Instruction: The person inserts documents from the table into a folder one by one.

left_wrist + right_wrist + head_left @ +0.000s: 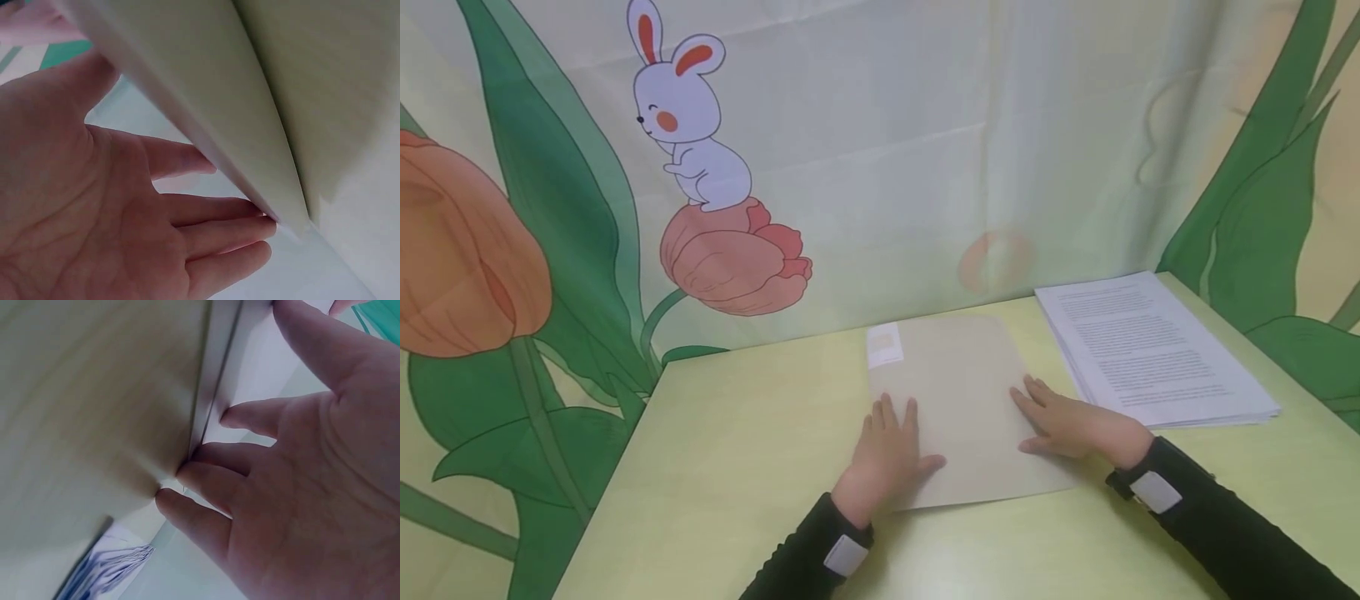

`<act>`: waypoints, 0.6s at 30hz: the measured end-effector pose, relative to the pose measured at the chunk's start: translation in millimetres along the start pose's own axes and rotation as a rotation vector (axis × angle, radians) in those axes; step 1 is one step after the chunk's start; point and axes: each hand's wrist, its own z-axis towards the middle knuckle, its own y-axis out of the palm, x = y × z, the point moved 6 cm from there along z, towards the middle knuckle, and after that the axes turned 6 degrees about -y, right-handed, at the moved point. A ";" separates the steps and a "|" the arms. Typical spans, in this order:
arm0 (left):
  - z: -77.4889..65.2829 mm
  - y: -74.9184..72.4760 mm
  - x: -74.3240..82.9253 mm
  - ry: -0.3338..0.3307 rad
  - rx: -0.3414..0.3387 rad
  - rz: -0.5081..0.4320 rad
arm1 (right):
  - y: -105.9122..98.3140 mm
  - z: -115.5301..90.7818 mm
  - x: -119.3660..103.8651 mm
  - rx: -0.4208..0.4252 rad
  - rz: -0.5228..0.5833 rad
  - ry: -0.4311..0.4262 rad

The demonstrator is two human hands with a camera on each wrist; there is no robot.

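Observation:
A flat beige paper folder (958,375) lies on the table in the head view, with a white label (885,354) at its far left corner. My left hand (886,458) rests on the folder's left edge, fingers spread and fairly straight. On the opposite edge, my right hand (1067,425) touches the folder with its fingers extended. From the left wrist, the folder's side (206,94) bows slightly above the tabletop beside my fingertips. The right wrist view shows the folder's thin layered edge (215,369) against my fingers. Whatever may be inside the folder is hidden.
A stack of printed white sheets (1150,350) lies to the right of the folder, close to my right hand. The pale yellow table (737,433) meets a curtain (880,167) printed with a rabbit and tulips along its back edge.

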 end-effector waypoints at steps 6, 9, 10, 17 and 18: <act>-10.2 -0.3 15.1 0.049 -0.013 0.059 | 2.2 0.8 4.5 0.001 -0.009 -0.002; -15.2 -1.4 23.3 0.074 -0.004 0.102 | 2.1 0.4 5.0 0.006 -0.016 -0.004; -16.5 -2.0 25.9 0.081 0.003 0.126 | 2.0 0.4 5.3 0.007 -0.015 -0.003; -25.3 0.4 41.6 0.146 0.030 0.253 | 1.3 0.2 4.6 0.003 -0.009 -0.013; -26.0 2.3 43.3 0.158 0.028 0.256 | 1.6 0.2 4.9 0.001 -0.010 -0.013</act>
